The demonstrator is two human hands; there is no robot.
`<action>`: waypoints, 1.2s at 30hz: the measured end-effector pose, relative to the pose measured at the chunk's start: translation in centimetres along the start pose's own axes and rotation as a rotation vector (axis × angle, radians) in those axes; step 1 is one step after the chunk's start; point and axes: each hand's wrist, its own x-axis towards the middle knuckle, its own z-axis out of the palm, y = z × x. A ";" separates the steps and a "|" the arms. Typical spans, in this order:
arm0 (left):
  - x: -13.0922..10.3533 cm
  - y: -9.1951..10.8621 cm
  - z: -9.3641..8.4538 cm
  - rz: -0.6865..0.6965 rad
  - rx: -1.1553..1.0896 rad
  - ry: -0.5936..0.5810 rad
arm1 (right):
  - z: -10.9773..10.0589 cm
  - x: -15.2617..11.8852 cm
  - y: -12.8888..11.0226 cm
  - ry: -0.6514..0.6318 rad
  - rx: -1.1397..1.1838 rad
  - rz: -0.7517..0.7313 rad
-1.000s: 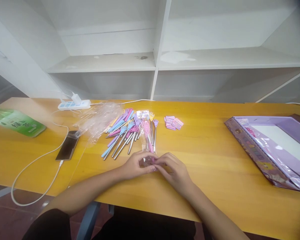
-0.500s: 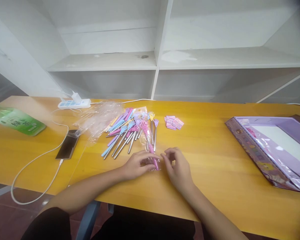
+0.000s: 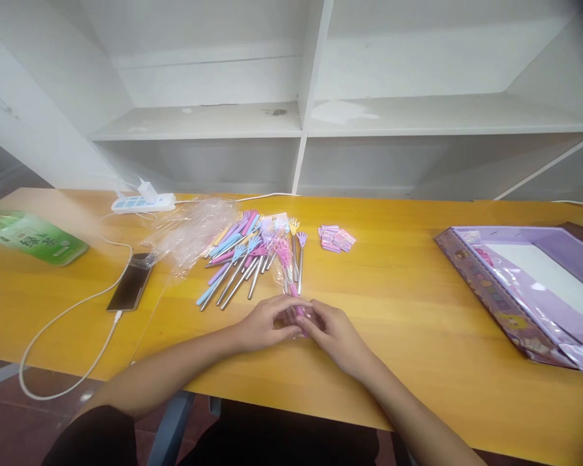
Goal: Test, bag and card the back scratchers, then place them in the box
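Observation:
A pink back scratcher (image 3: 284,251) with a hand-shaped head and metal rod lies in a clear plastic bag, its handle toward me. My left hand (image 3: 266,322) is closed on the handle end from the left. From the right, my right hand (image 3: 339,334) grips the same end, thumb against the bag; the fingertips of both hands meet there and partly hide it. Just beyond lies a pile of loose back scratchers (image 3: 240,257) in pink, blue, purple and yellow. Small pink-purple cards (image 3: 337,239) lie right of the pile.
Clear plastic bags (image 3: 194,230) are heaped left of the pile. Farther left are a phone (image 3: 130,283) on a white cable, a power strip (image 3: 143,202) and a green bottle (image 3: 36,238). A purple box (image 3: 490,301) stands at right, with white shelves (image 3: 214,120) behind.
My right hand has moved left and closed on the bagged handle end beside my left hand. The left hand stays nearly in place.

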 end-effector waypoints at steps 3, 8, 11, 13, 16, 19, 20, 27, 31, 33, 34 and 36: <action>-0.1 -0.4 0.1 0.002 -0.015 0.012 | 0.0 0.1 0.3 -0.020 -0.012 -0.058; -0.1 -1.1 0.2 -0.090 -0.116 0.058 | 0.3 -0.1 0.8 0.011 -0.146 -0.059; 0.0 -1.0 0.0 -0.151 -0.168 0.052 | 0.5 -0.3 1.0 0.040 -0.209 -0.074; 0.1 -0.7 -0.2 -0.168 -0.143 0.059 | 0.6 -0.3 0.9 0.076 -0.223 -0.113; 0.2 -0.5 -0.3 -0.188 -0.142 0.071 | 0.5 -0.3 0.7 0.101 -0.219 -0.167; 0.2 -0.7 -0.2 -0.196 -0.231 0.074 | 0.4 -0.3 0.6 0.073 -0.176 -0.178; 0.2 -0.9 -0.2 -0.198 -0.248 0.079 | 0.4 -0.3 0.6 0.062 -0.160 -0.176; 0.0 -1.3 -0.3 -0.177 -0.162 0.131 | 0.0 -0.2 -0.1 -0.018 0.150 0.058; -0.2 -0.7 -0.6 -0.108 -0.072 0.044 | -0.3 0.0 -0.4 -0.119 0.391 0.139; -0.3 -0.6 -0.7 -0.090 -0.054 0.009 | -0.2 0.1 -0.2 -0.138 0.418 0.142; -0.3 -0.6 -0.7 -0.088 -0.042 0.006 | -0.2 0.1 -0.1 -0.130 0.409 0.147; -0.3 -0.6 -0.9 -0.098 0.003 0.021 | -0.1 0.2 0.1 -0.077 0.348 0.160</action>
